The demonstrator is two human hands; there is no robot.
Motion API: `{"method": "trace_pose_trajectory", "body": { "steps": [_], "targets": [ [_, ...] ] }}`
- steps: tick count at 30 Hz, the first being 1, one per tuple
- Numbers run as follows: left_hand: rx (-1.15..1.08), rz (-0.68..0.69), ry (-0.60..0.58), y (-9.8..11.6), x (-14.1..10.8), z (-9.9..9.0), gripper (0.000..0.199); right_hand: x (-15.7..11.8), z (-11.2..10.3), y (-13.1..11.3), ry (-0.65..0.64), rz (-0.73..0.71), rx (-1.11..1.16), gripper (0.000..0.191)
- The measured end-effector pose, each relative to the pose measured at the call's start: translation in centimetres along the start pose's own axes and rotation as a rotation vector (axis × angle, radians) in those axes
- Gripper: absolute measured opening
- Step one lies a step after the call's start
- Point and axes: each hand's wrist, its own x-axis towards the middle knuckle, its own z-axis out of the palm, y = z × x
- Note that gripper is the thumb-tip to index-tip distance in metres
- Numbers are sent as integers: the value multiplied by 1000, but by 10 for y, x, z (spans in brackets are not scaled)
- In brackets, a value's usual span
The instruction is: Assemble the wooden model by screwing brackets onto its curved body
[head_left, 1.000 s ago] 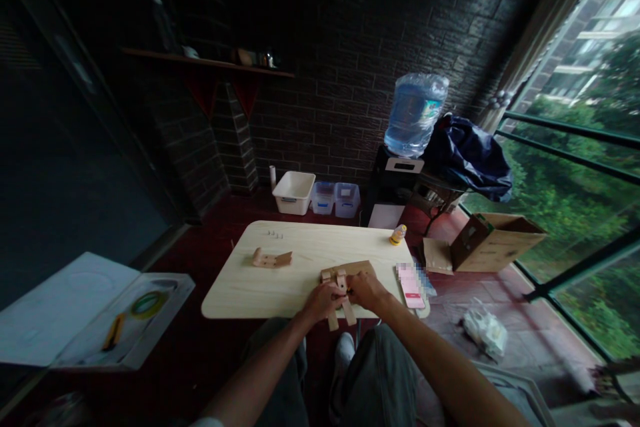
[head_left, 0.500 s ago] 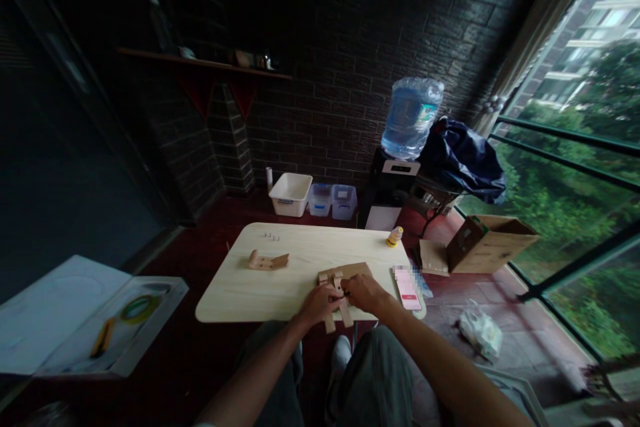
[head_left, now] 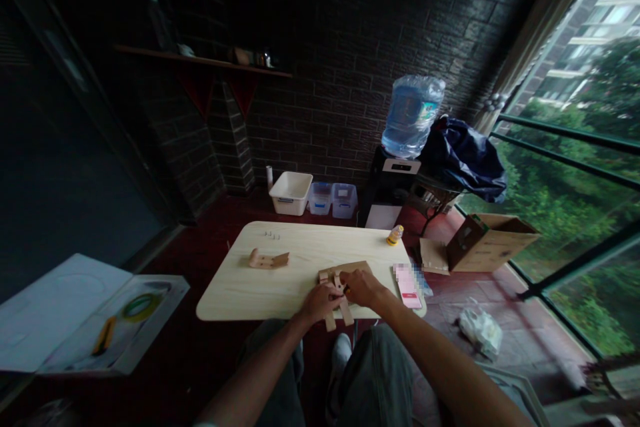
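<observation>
Near the table's front edge, my left hand (head_left: 320, 303) is closed on a wooden assembly (head_left: 346, 312) of flat strips, two of which stick out past the edge. My right hand (head_left: 361, 287) is closed just right of it, its fingers at the same assembly around something small and dark that I cannot make out. Under the assembly lies a brown board (head_left: 357, 269). Another wooden piece (head_left: 269, 260), with a rounded left end and a notched right end, rests on the left half of the table.
The pale table (head_left: 235, 293) also bears small screws (head_left: 273, 235), a yellow-capped bottle (head_left: 395, 235) and a pink-screened phone (head_left: 407, 287). Bins (head_left: 291, 193) and a water dispenser (head_left: 395, 180) stand behind. An open case (head_left: 125, 327) is at left, a cardboard box (head_left: 493, 243) at right.
My right hand has shifted and turned slightly at the wooden assembly. My left hand keeps its hold, almost unmoved.
</observation>
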Motion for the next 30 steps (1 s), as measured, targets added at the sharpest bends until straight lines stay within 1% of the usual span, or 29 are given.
{"method": "trace_pose_trajectory", "body": {
  "steps": [3,7,13,15,17,20,22,26,30],
  "targets": [
    [11,4,-2,0,0,0,11,-1,-6,-1,13,-54,-58,30],
    [17,1,-8,-2,-1,2,15,0,-2,-3,38,-34,-43,29],
    [6,14,31,-1,-3,3,12,-2,7,2,35,136,65,35],
    [5,5,8,0,-2,2,12,-5,5,5,36,109,96,35],
    [5,2,-11,2,-2,2,12,-6,2,7,32,41,92,32],
    [11,10,0,1,-1,3,12,-4,-1,8,17,-39,52,30],
    [12,8,6,-1,-2,4,12,-2,1,8,7,-49,34,32],
    [-5,24,11,-4,-3,6,12,4,9,8,7,-5,56,36],
    [-15,14,21,-6,-3,8,12,5,14,9,7,80,83,37]
  ]
}}
